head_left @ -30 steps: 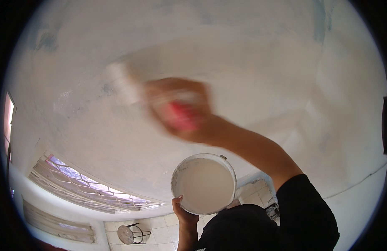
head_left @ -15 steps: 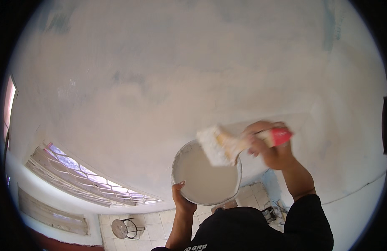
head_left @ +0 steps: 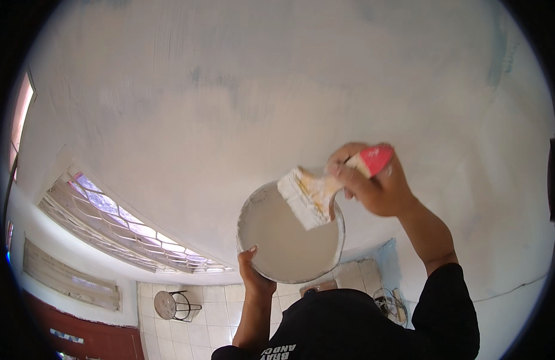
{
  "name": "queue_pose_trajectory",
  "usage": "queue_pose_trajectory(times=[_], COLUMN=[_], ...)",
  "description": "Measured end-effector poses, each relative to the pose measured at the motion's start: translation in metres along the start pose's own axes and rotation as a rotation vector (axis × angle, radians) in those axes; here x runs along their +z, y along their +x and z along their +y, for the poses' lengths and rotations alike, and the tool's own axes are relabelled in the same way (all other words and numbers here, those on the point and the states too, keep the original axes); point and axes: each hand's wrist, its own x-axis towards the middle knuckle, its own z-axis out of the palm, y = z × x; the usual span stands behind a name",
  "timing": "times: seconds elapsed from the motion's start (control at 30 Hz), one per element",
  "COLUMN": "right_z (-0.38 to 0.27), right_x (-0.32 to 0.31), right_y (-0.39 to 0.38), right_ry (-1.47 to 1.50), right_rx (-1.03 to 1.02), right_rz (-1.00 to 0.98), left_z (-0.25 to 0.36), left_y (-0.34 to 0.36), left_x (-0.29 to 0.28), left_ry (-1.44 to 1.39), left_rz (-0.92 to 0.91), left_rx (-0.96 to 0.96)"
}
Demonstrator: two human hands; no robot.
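My left hand grips the near-left rim of a round bucket, its thumb lying over the edge. Pale, off-white paint fills the inside of the bucket, how deep I cannot tell. Above its far right rim is a wide paintbrush, its bristles and lower body caked with white. My right hand is closed around the brush's pale handle, whose end is red. The bristles point left and down over the bucket, and whether they touch the paint is unclear.
Ahead stands a wall, unevenly coated in white with bluish patches. A barred window lies to the left. Below are a round stool on the tiled floor, a reddish-brown door and a wire-framed object.
Both hands, the bucket and the brush appear higher in the picture and slightly to the left. The whole view has shifted too. The brush stays over the bucket's right side.
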Motion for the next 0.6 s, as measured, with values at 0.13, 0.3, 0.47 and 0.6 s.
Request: queue_pose_trajectory(times=[0.13, 0.3, 0.47, 0.6], right_z=[-0.014, -0.014, 0.009, 0.012], right_x=[-0.012, -0.014, 0.001, 0.006], right_y=[0.012, 0.015, 0.014, 0.008], right_ry=[0.131, 0.167, -0.15, -0.21], right_rx=[0.126, 0.162, -0.014, -0.043], right_rz=[0.085, 0.051, -0.184, -0.198], left_z=[0.002, 0.005, 0.001, 0.002], left_y=[-0.002, -0.005, -0.003, 0.0], left_x=[0.001, 0.01, 0.005, 0.007], left_ry=[-0.071, -0.105, -0.13, -0.117], left_rz=[-0.018, 0.044, 0.0, 0.04], left_rx=[0.023, 0.032, 0.078, 0.125])
